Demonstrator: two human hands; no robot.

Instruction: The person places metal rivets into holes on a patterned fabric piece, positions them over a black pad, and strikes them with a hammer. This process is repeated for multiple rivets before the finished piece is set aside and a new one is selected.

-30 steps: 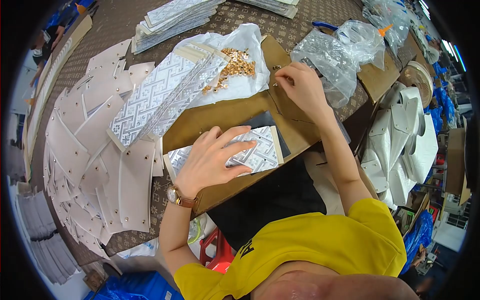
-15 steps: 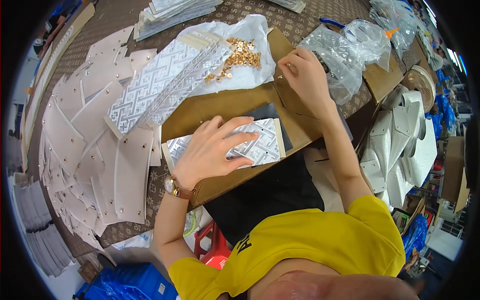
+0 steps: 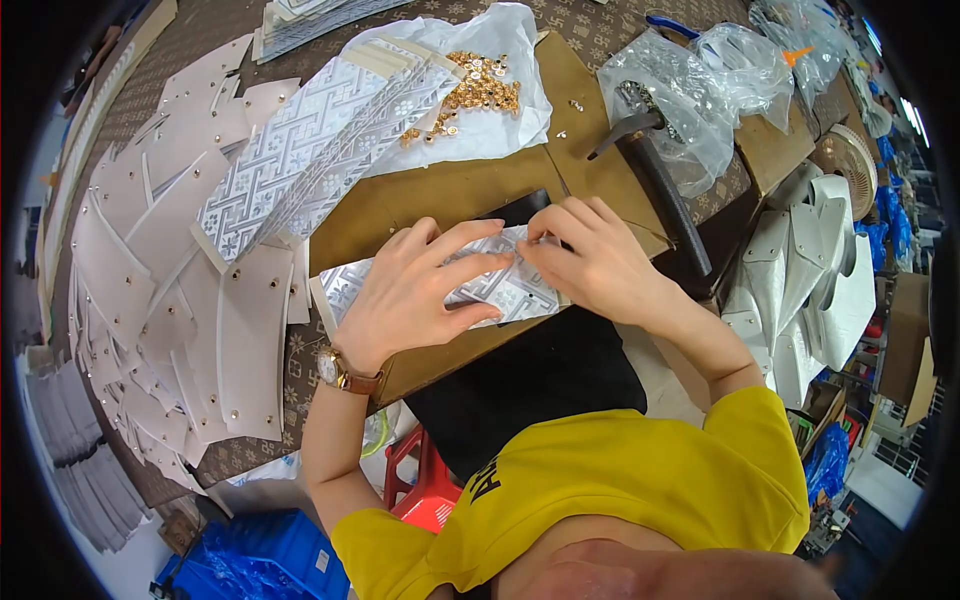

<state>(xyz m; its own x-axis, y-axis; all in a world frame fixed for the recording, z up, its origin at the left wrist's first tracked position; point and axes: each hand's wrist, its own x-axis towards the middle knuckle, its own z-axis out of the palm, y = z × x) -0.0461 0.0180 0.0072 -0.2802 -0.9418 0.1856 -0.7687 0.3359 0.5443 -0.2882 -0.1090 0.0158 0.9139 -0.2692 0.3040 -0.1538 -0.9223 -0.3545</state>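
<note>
A grey-and-white patterned panel [image 3: 525, 297] lies on the cardboard near the table's front edge, partly over a black pad [image 3: 517, 209]. My left hand [image 3: 405, 295] rests on this panel with its fingers spread. Thumb and fingertips of my right hand [image 3: 603, 268] are pinched together at the panel's upper right part; whatever is between them is too small to make out. A dark hole shows in the panel below those fingertips. Beyond both hands, gold-coloured metal studs [image 3: 483, 86] are heaped on a white plastic sheet [image 3: 520, 135], beside a stack of similar patterned panels [image 3: 310, 140].
To the right lies a hammer [image 3: 668, 195] with a dark handle, close to clear plastic bags [image 3: 715, 80]. Tiny light pieces [image 3: 575, 105] sit on the cardboard [image 3: 430, 205]. Pale studded panels [image 3: 190, 290] cover the left side. White studded pieces [image 3: 795, 280] hang at right.
My right hand has come down and left from beside the small light pieces to the patterned panel, uncovering the hammer. My left hand stays on the panel.
</note>
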